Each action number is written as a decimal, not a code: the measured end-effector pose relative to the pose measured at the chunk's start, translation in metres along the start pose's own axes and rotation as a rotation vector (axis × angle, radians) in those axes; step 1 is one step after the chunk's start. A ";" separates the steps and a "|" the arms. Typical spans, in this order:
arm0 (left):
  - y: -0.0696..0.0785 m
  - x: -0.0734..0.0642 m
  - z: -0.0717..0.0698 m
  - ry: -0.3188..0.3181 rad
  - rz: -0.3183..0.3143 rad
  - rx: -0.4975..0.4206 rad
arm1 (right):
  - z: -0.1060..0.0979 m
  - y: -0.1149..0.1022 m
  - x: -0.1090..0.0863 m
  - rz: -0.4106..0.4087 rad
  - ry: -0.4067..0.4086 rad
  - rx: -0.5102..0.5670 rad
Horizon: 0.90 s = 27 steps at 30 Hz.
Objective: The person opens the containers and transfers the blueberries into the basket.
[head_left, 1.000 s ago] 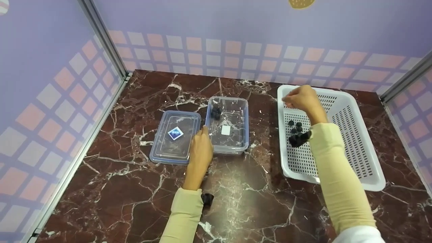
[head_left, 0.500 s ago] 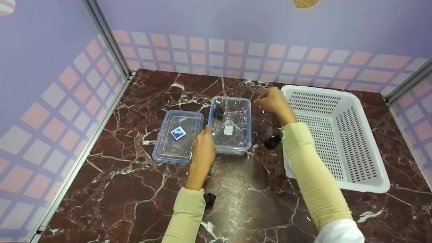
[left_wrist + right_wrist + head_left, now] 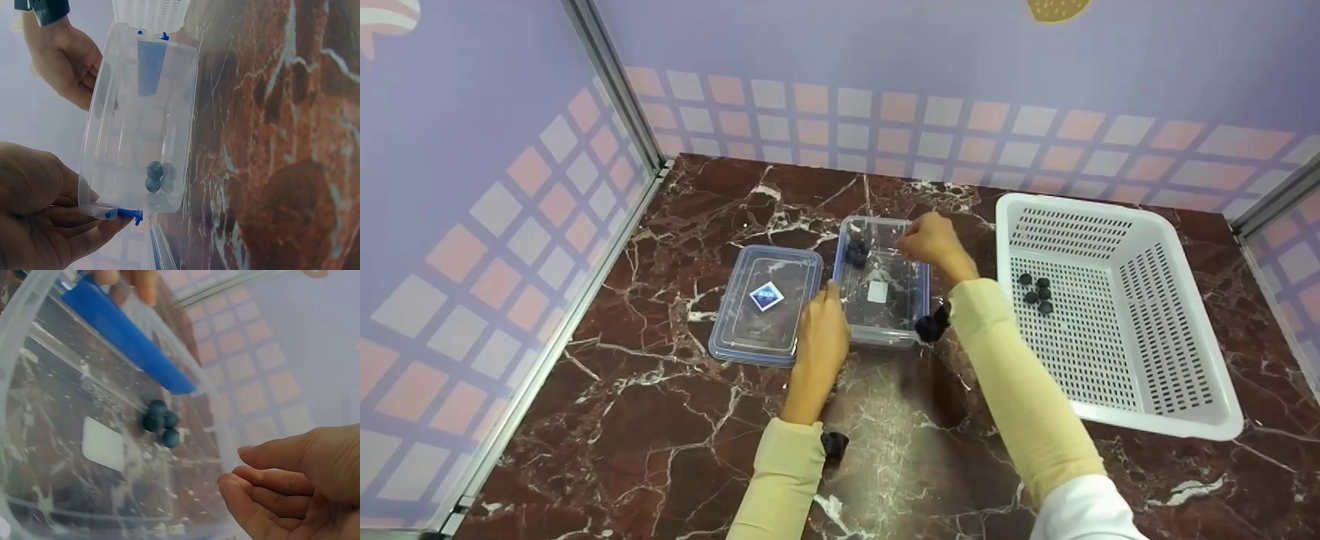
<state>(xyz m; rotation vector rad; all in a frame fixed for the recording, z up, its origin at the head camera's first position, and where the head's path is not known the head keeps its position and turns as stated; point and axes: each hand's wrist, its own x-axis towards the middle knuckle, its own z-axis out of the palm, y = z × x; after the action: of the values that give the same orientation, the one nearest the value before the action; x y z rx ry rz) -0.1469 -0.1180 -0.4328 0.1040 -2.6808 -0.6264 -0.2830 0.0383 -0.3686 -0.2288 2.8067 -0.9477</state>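
My left hand (image 3: 823, 326) grips the near-left rim of a clear plastic box (image 3: 877, 330), its thumb and fingers beside a blue clip in the left wrist view. Several blueberries (image 3: 160, 422) lie together inside the box, near its far-left corner in the head view. My right hand (image 3: 931, 241) is over the box's far-right side, thumb and fingertips close together in the right wrist view. A small dark spot shows by its fingertips through the box wall in the left wrist view; I cannot tell whether the hand holds a blueberry.
A clear lid (image 3: 750, 330) with a blue rim and a diamond label lies left of the box. To the right stands a white perforated basket (image 3: 1177, 315) with several more blueberries (image 3: 1039, 294). Patterned panels (image 3: 840, 67) close off the back and sides.
My right hand has moved left from above the white basket to over the clear box. My left hand has stayed at the box's rim. The head view has shifted slightly.
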 end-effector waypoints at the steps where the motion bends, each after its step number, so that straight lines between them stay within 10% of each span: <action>1: 0.000 0.000 0.000 0.002 0.002 0.002 | 0.004 -0.001 0.001 -0.004 -0.005 -0.009; 12: -0.001 -0.002 0.001 -0.002 -0.003 0.013 | 0.039 -0.007 0.020 -0.056 -0.011 -0.070; 27: 0.000 -0.002 0.001 0.019 0.006 0.035 | 0.070 -0.014 0.032 0.111 -0.017 -0.006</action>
<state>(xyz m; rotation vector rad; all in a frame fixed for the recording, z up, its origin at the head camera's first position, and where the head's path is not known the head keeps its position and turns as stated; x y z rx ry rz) -0.1455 -0.1174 -0.4343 0.1110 -2.6733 -0.5742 -0.2982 -0.0197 -0.4180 -0.0798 2.7743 -0.9082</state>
